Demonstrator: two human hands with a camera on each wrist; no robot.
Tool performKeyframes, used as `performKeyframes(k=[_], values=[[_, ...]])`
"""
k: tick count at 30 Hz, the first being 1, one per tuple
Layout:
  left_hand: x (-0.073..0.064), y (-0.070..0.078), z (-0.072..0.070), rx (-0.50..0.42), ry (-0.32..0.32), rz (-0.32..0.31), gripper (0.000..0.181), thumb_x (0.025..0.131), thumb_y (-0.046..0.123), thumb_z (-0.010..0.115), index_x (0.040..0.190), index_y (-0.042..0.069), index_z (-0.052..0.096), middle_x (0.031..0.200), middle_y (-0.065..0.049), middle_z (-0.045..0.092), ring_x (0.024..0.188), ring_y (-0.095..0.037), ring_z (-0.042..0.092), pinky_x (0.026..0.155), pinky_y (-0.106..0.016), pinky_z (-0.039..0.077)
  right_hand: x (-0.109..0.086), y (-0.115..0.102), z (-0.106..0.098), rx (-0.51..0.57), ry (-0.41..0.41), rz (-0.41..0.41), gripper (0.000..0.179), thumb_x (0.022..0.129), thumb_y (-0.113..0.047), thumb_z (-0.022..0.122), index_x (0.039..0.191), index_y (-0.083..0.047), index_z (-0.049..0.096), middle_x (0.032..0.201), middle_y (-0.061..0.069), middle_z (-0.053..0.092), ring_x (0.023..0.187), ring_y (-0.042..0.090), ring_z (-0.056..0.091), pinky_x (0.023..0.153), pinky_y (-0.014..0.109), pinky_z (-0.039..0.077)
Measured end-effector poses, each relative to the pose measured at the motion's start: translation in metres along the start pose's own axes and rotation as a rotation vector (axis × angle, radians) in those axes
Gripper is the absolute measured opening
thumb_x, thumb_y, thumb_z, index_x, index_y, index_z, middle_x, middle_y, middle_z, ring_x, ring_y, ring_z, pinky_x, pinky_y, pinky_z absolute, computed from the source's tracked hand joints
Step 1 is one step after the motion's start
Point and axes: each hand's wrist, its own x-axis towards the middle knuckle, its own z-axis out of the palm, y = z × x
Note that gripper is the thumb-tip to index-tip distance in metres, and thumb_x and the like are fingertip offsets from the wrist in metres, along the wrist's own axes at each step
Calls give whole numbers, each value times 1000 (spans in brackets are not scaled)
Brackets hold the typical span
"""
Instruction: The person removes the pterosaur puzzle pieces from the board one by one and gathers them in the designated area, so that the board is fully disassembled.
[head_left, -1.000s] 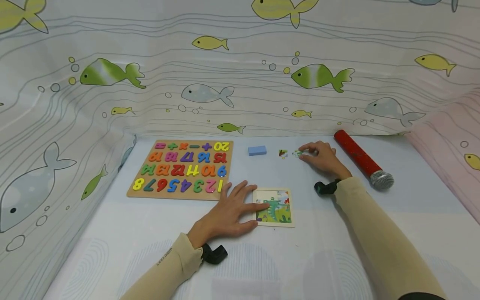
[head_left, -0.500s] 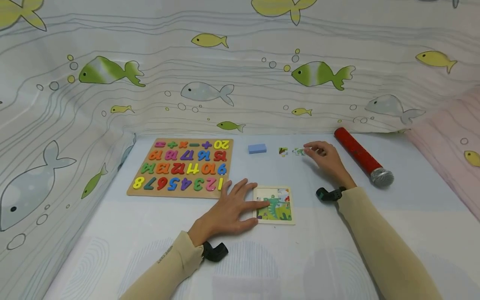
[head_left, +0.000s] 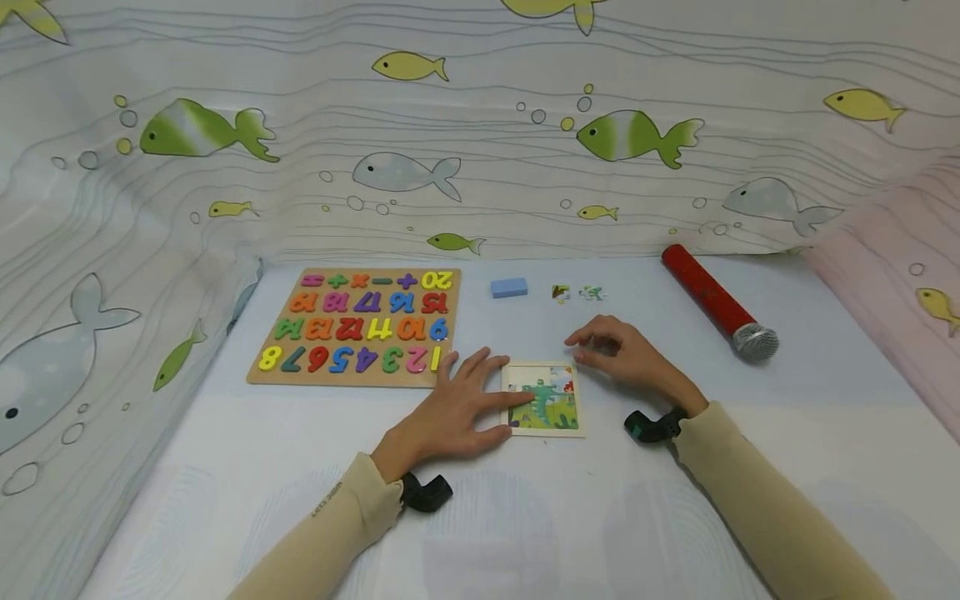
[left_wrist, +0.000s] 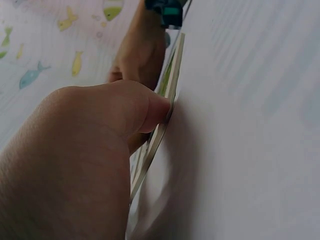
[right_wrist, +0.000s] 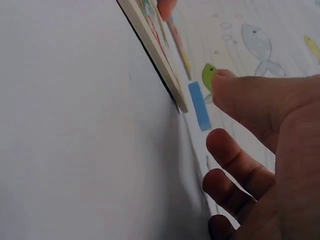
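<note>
A small square jigsaw puzzle [head_left: 562,422] with a green dinosaur picture and a pale wooden frame lies on the table; a pale patch shows at its upper left. My left hand [head_left: 448,417] is spread at its left side, index finger across the picture. In the left wrist view the left thumb [left_wrist: 159,109] touches the frame's edge. Over the puzzle's upper right corner is my right hand [head_left: 626,354], fingers loosely bent. The right wrist view shows its thumb [right_wrist: 240,95] apart from the fingers, with nothing held. Two loose jigsaw pieces [head_left: 560,292] [head_left: 592,292] lie beyond the puzzle.
A wooden number board [head_left: 352,377] with colourful digits lies at the left, its near right corner close to the left fingers. A blue block [head_left: 509,287] sits behind the puzzle. A red microphone [head_left: 712,296] lies at the right. A fish-print sheet [head_left: 495,125] rises behind.
My right hand has left the right-hand loose piece and come back towards the puzzle's upper right corner; the piece stays on the table. The left hand keeps its place. The head view has shifted slightly.
</note>
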Motion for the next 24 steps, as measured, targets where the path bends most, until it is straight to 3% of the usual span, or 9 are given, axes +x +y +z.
performKeyframes(k=[4, 11, 24], values=[[-1, -1, 0, 2, -7, -12, 49, 98, 58, 49, 147, 52, 48, 165, -7, 33, 157, -37, 20, 117, -72, 10, 0, -10, 8, -33, -113, -53, 26, 87, -25, 82, 113, -25, 78, 113, -1, 67, 110, 19, 50, 94, 43, 35], [0, 0, 0, -3, -1, -5, 50, 98, 57, 50, 147, 51, 49, 165, -7, 33, 156, -38, 20, 117, -72, 10, -2, -22, 11, -124, -207, -85, 30, 80, -28, 87, 108, -29, 78, 122, 3, 62, 116, 24, 45, 94, 48, 28], [0, 1, 0, -24, -21, -23, 50, 98, 57, 50, 147, 50, 48, 166, -6, 31, 158, -36, 17, 118, -72, 7, -3, -29, 12, -157, -233, -98, 27, 80, -25, 87, 106, -28, 80, 118, 3, 63, 113, 24, 47, 88, 44, 29]])
